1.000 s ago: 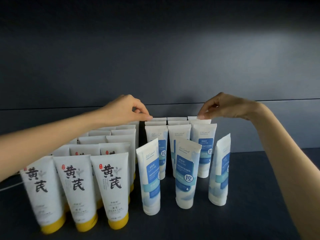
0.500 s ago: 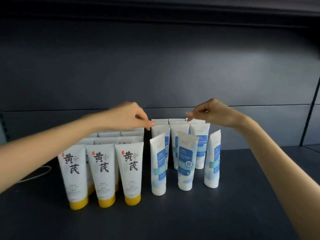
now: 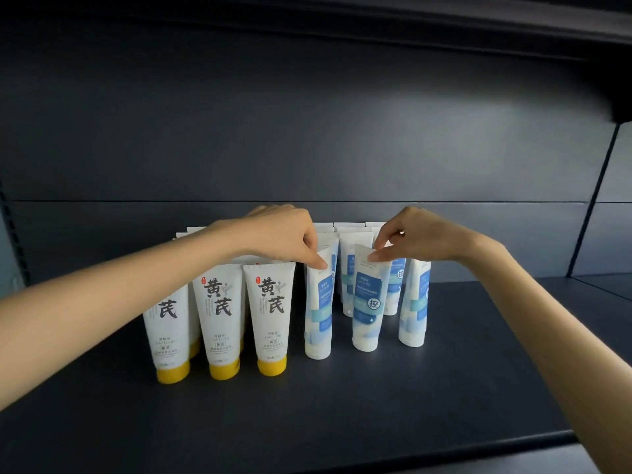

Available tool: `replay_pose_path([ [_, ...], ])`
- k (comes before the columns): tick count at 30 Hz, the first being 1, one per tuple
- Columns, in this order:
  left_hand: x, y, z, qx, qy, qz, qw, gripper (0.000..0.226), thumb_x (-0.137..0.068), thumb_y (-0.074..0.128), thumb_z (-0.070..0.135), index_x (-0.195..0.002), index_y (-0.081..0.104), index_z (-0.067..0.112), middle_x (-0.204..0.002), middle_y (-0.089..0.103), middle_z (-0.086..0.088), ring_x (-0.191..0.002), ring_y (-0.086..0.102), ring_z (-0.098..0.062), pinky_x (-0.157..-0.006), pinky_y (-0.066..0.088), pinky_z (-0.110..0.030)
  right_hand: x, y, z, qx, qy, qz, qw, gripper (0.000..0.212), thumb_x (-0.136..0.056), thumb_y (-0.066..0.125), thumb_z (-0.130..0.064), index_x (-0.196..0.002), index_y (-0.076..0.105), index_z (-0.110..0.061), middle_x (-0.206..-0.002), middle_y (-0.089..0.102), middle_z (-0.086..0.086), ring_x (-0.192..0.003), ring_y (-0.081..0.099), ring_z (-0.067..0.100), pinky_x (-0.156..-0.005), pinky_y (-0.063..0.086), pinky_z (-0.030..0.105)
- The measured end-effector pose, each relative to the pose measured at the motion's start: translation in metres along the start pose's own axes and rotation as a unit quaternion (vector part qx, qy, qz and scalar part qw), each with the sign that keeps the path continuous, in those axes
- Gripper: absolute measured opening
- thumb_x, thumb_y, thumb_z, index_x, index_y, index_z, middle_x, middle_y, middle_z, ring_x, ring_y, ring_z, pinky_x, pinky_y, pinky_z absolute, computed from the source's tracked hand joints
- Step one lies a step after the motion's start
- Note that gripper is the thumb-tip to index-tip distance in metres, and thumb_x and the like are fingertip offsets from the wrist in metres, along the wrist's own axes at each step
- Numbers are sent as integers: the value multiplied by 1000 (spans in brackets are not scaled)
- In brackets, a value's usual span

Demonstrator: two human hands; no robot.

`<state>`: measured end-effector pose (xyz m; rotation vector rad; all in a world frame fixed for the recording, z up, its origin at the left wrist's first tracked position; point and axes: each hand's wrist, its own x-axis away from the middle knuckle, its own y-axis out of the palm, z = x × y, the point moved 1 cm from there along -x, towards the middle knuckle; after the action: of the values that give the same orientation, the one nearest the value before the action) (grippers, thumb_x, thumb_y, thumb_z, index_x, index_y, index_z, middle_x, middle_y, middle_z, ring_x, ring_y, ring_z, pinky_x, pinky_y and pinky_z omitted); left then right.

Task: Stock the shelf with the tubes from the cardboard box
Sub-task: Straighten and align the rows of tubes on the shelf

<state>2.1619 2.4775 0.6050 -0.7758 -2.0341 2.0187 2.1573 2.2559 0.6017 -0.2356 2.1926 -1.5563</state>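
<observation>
On the dark shelf (image 3: 342,405) stand two groups of upright tubes. At the left are white tubes with black characters and yellow caps (image 3: 270,316), several rows deep. To their right are white and blue tubes, also in rows. My left hand (image 3: 284,237) pinches the top edge of the front-left blue tube (image 3: 319,309). My right hand (image 3: 413,237) pinches the top of the front-middle blue tube (image 3: 368,299). A third front blue tube (image 3: 415,302) stands free at the right. The cardboard box is out of view.
The shelf's dark back wall (image 3: 307,131) rises right behind the rows. An upper shelf edge (image 3: 444,32) overhangs at the top. A vertical upright (image 3: 591,200) marks the right side. Bare shelf surface lies in front of and to the right of the tubes.
Both hands have come forward from the back rows and dropped onto the tops of the front blue tubes. The camera has pulled back, so the tubes look smaller.
</observation>
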Motion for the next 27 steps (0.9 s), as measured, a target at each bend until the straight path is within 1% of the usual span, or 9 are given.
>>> replay_pose_path([
  [2, -3, 0, 1, -5, 8, 4, 1000, 33, -77, 65, 56, -71, 68, 24, -82, 67, 4, -77, 58, -14, -55, 31, -25, -4, 1, 1, 13, -5, -5, 1000, 23, -82, 71, -36, -88, 74, -15, -75, 62, -3, -61, 47, 8, -56, 36, 12],
  [4, -6, -2, 0, 9, 9, 4, 1000, 25, -77, 69, 52, -69, 67, 29, -77, 62, 12, -73, 53, -5, -55, 29, -24, -11, 1, 4, 8, -11, -12, 1000, 20, -80, 72, -34, -81, 73, -14, -71, 61, -2, -60, 46, 8, -56, 36, 14],
  [8, -16, -2, -6, 63, 6, -5, 998, 22, -77, 72, 47, -63, 64, 32, -73, 57, 16, -71, 50, -3, -58, 33, -25, -22, 0, 8, -17, -19, -21, 999, 19, -78, 75, -32, -66, 69, -18, -49, 45, -12, -48, 38, 6, -49, 32, 17],
  [12, -25, 5, -15, 103, 3, 0, 995, 25, -75, 74, 44, -57, 63, 32, -70, 55, 12, -64, 46, -6, -62, 34, -28, -26, 0, 16, -3, -25, -66, 998, 20, -76, 76, -38, -73, 69, -20, -52, 42, -11, -56, 36, 11, -59, 32, 25],
  [15, -28, 8, -21, 108, -9, 0, 994, 25, -76, 74, 44, -58, 63, 31, -71, 56, 14, -65, 47, -5, -63, 35, -28, -28, 0, 21, -9, -21, -76, 997, 21, -76, 76, -39, -69, 67, -20, -53, 43, -10, -57, 37, 12, -60, 32, 24],
  [17, -30, 9, -23, 109, -11, 4, 994, 24, -76, 74, 44, -60, 64, 29, -72, 58, 15, -69, 50, -5, -66, 37, -29, -31, 2, 22, -28, -24, -64, 997, 21, -76, 77, -35, -65, 66, -20, -56, 45, -7, -57, 38, 10, -58, 33, 20],
  [19, -32, 10, -23, 101, -11, 9, 995, 22, -77, 73, 44, -63, 66, 28, -74, 59, 15, -73, 51, -6, -64, 37, -27, -35, 4, 23, -40, -28, -54, 997, 22, -76, 77, -32, -63, 65, -20, -50, 45, -12, -51, 38, 5, -51, 31, 10],
  [21, -33, 11, -23, 88, -14, 14, 996, 23, -77, 72, 46, -63, 65, 30, -74, 58, 16, -74, 51, -5, -61, 33, -26, -38, 5, 24, -46, -26, -48, 997, 21, -77, 76, -31, -64, 66, -19, -43, 46, -16, -46, 40, 1, -47, 32, 7],
  [27, -36, 14, -21, 72, -10, 39, 997, 22, -78, 71, 47, -65, 64, 31, -73, 56, 16, -74, 49, -7, -57, 32, -25, -50, 9, 32, -50, -3, -37, 998, 26, -77, 76, -33, -62, 61, -20, -38, 43, -18, -40, 40, 0, -45, 30, 12],
])
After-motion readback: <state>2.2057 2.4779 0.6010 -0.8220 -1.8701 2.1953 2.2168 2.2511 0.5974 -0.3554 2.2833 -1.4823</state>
